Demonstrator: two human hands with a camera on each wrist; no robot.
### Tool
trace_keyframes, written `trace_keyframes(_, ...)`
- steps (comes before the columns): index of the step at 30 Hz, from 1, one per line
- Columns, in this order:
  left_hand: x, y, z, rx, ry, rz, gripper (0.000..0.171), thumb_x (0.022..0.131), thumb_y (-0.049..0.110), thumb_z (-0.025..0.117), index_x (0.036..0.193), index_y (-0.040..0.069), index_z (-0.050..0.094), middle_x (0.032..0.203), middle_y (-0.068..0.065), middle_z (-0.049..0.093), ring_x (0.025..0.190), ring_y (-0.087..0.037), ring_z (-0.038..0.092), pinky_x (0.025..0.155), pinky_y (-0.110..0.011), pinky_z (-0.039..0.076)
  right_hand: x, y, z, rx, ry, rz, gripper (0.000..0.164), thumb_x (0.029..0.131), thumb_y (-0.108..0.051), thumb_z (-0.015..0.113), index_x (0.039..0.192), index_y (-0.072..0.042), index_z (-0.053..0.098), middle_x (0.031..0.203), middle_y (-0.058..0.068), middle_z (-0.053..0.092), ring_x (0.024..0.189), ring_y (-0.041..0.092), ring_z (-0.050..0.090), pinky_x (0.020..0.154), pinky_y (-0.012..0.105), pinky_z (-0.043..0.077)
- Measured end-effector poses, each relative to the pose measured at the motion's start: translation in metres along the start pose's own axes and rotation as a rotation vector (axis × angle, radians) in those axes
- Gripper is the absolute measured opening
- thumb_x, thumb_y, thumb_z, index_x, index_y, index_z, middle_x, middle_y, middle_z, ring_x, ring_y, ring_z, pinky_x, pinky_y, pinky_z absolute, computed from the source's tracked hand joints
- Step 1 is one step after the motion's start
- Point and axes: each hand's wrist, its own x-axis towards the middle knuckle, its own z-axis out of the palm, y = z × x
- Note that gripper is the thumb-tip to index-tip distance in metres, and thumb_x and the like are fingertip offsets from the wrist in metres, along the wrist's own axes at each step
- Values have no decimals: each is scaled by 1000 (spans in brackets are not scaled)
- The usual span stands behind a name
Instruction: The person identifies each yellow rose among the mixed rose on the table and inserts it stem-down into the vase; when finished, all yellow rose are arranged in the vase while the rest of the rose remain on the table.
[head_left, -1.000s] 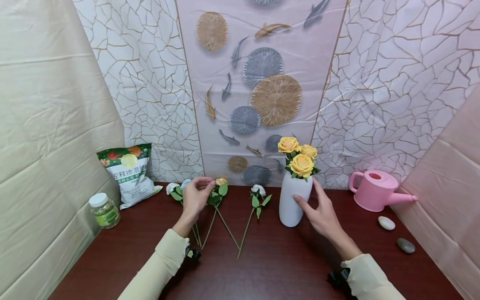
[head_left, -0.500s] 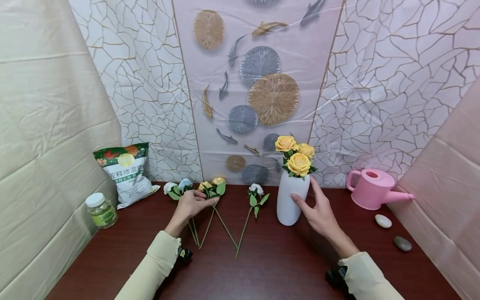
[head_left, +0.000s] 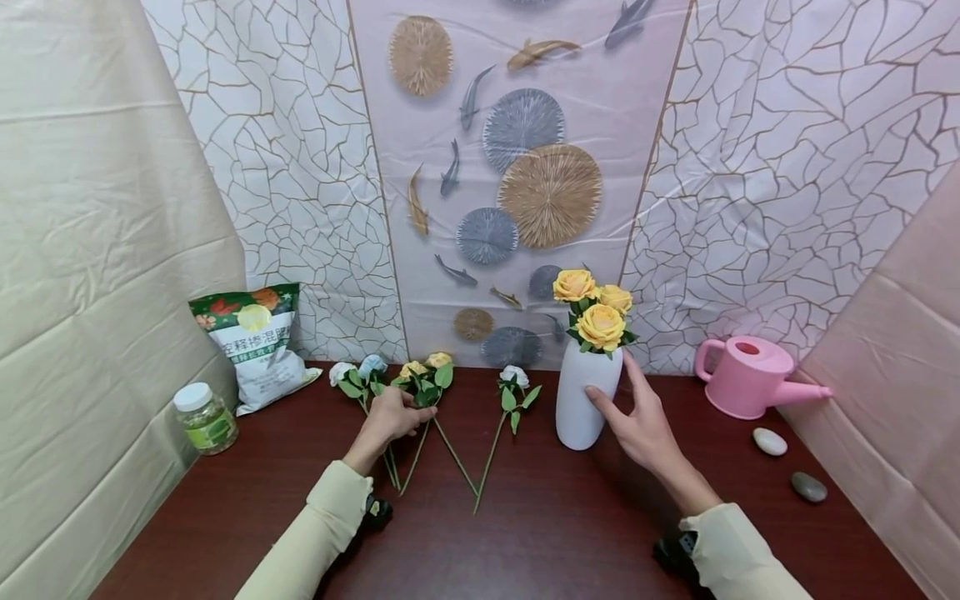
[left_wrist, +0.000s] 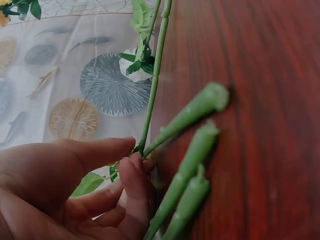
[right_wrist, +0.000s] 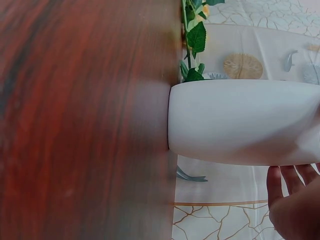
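My left hand [head_left: 393, 417] reaches down among the flowers on the table, thumb and fingertips closing on a green stem [left_wrist: 154, 95] just under the leaves of the yellow roses [head_left: 438, 360]. I cannot tell which of the two yellow roses that stem belongs to. Beside them lie a white rose [head_left: 342, 372] and a blue rose [head_left: 372, 365], their stems partly behind the hand. My right hand [head_left: 645, 425] holds the white vase [head_left: 581, 400] from its right side, thumb across the front. Three yellow roses [head_left: 602, 327] stand upright in the vase, which rests on the table.
Another white rose [head_left: 514, 377] lies between the hands. A pink watering can [head_left: 750, 379], a white pebble [head_left: 770, 442] and a grey pebble [head_left: 809, 487] are at the right. A fertilizer bag [head_left: 262, 350] and a lidded jar [head_left: 206, 419] stand at the left, by the curtain.
My left hand has come down from the yellow blooms to the stem beneath them, uncovering the blue rose and a second yellow bloom. The right hand stays on the vase.
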Motion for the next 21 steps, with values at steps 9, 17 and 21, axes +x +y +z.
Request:
trace_keyframes(9, -1, 2, -4, -150, -23, -27, 37, 89, 25, 79, 110, -3, 66, 84, -14, 75, 68, -21, 74, 65, -34, 63, -1, 1, 0, -7, 6, 6, 83, 94, -34, 72, 158, -39, 20, 152, 8, 49, 138, 25, 48, 114, 55, 37)
trace_keyframes(17, -2, 8, -7, -231, -18, 20, 21, 91, 24, 76, 95, 5, 70, 89, -21, 76, 79, -31, 76, 73, -39, 63, -1, 1, 1, -2, 4, -6, 82, 94, -33, 72, 158, -41, 21, 152, 7, 49, 137, 23, 48, 113, 53, 38)
trace_keyframes(21, -2, 14, -9, -237, -18, 55, 33, 92, 28, 74, 112, 3, 69, 95, -17, 77, 86, -31, 77, 86, -43, 61, 0, 1, 1, 1, 5, -7, 82, 94, -33, 73, 158, -41, 21, 150, 7, 51, 136, 23, 49, 113, 52, 38)
